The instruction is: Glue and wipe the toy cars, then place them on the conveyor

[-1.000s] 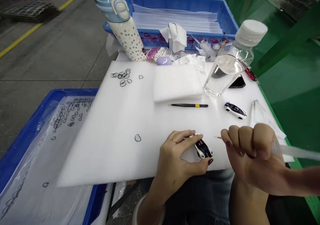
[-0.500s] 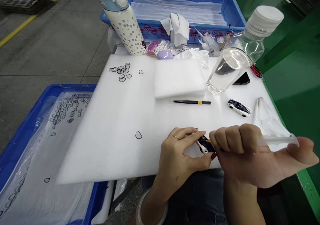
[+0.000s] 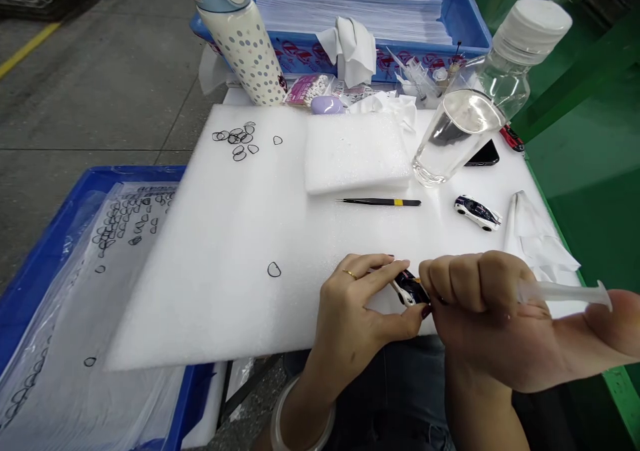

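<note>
A small white and dark toy car is pinched between the thumb and fingers of my left hand, low over the front edge of the white foam sheet. My right hand has its fingers wrapped round a translucent syringe; its thumb is stretched out at the plunger's end. The syringe tip is hidden by the fingers, close to the car. Behind the hands lie black tweezers with a yellow band. A second toy car stands to the right. One black ring lies left of my left hand.
Several black rings lie at the back left. A foam block, a clear bottle, a dotted flask and a blue bin stand behind. A blue tray with more rings is at left; crumpled cloth lies right.
The syringe plunger and my right thumb stick out slightly farther to the right. The camera view has shifted a little. My left hand keeps its hold on the car.
</note>
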{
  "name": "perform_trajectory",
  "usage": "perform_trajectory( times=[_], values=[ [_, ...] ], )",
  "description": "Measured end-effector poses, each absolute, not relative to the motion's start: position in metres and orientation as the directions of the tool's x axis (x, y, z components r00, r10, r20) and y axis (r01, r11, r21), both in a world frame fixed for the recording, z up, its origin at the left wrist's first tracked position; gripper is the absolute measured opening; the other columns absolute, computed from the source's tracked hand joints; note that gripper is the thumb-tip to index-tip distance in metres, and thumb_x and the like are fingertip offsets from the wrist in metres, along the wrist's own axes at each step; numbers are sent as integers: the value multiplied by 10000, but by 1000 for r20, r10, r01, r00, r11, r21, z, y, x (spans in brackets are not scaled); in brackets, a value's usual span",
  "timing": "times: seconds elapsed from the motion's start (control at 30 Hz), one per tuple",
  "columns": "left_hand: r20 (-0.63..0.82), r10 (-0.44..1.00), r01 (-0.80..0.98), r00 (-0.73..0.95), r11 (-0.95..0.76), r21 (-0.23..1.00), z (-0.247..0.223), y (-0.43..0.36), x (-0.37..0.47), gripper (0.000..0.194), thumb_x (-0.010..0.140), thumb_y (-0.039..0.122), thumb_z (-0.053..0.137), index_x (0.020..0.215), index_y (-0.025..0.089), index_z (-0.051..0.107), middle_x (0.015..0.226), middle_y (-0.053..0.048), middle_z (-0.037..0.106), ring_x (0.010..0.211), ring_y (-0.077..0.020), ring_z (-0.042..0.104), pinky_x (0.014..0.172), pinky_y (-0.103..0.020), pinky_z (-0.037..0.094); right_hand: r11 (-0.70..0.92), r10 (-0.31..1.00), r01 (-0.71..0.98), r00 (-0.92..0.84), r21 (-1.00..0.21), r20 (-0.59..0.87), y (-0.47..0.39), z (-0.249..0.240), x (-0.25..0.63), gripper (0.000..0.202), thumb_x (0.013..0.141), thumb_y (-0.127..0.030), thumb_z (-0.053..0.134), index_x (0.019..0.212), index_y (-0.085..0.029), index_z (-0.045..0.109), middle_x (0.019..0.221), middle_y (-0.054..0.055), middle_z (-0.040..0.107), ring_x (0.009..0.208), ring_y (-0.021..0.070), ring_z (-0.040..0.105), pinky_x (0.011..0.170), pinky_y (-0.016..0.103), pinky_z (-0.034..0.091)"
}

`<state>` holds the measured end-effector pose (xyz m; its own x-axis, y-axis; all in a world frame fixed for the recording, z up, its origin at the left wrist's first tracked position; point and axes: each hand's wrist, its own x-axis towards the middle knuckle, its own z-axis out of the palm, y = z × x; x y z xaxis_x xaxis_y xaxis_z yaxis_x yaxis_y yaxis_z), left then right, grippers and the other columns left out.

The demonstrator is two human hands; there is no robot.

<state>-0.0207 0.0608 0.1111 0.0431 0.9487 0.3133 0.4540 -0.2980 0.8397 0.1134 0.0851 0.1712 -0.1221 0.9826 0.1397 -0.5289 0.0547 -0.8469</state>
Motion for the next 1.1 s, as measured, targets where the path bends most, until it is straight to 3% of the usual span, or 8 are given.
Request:
perform_trajectory(
  times=[0.2, 0.57, 0.67, 0.77, 0.83, 0.93, 1.0, 1.1],
  values=[
    [310, 950, 450, 43, -295, 843, 111, 62, -20, 462, 605, 252, 929, 1037, 160, 794, 990, -58, 771, 923, -215, 711, 797, -349, 628, 75, 979, -511, -127, -856, 161, 84, 173, 115, 719, 925, -666, 543, 527, -187, 182, 441, -71, 151, 419, 83, 189, 453, 304, 229],
    [286, 957, 452, 44, -275, 849, 111, 61, -20, 434, 635, 262, 904, 1047, 190, 789, 1001, -47, 770, 930, -225, 706, 804, -375, 623, 124, 981, -436, -82, -891, 177, 67, 166, 121, 643, 932, -736, 444, 592, -207, 305, 519, -49, 245, 495, 121, 268, 538, 327, 273],
    [276, 960, 453, 56, -271, 849, 111, 60, -21, 412, 638, 242, 891, 1034, 208, 785, 1005, -37, 769, 932, -227, 703, 802, -380, 623, 225, 965, -320, -56, -920, 256, 71, 178, 120, 584, 951, -647, 517, 595, -205, 377, 543, -36, 322, 506, 123, 297, 530, 316, 280],
    [264, 959, 498, 102, -279, 821, 111, 58, -22, 452, 594, 206, 888, 1029, 218, 769, 1029, -41, 756, 943, -247, 699, 813, -411, 627, 356, 916, -249, -96, -901, 389, 107, 192, 106, 492, 964, -512, 566, 591, -220, 430, 578, -21, 384, 545, 147, 379, 570, 327, 365],
    [272, 949, 537, 158, -314, 783, 110, 57, -23, 501, 565, 176, 874, 1048, 222, 747, 1073, -52, 738, 969, -267, 692, 823, -433, 629, 381, 897, -227, -145, -896, 418, 146, 195, 86, 531, 961, -626, 448, 594, -243, 434, 627, 5, 435, 611, 181, 458, 647, 365, 445],
    [280, 931, 574, 236, -366, 732, 106, 54, -25, 514, 587, 153, 837, 1078, 229, 705, 1135, -67, 708, 1021, -282, 680, 839, -438, 633, 325, 904, -51, -277, -944, 326, 192, 189, 62, 611, 922, -743, 314, 612, -241, 472, 701, 40, 547, 709, 201, 545, 753, 390, 488],
    [295, 920, 589, 259, -392, 707, 104, 53, -26, 512, 625, 138, 812, 1110, 228, 675, 1169, -76, 694, 1055, -283, 672, 863, -437, 633, 329, 913, 109, -292, -938, 287, 195, 182, 68, 527, 903, -710, 420, 781, -229, 596, 905, 62, 660, 883, 221, 610, 869, 401, 490],
    [343, 906, 623, 246, -419, 661, 100, 52, -26, 495, 704, 108, 757, 1171, 214, 632, 1250, -99, 669, 1128, -295, 651, 910, -462, 628, 429, 903, 305, -110, -850, 416, 167, 175, 124, 439, 889, -624, 524, 1045, -233, 647, 1160, 83, 685, 1074, 248, 621, 960, 411, 466]
  ],
)
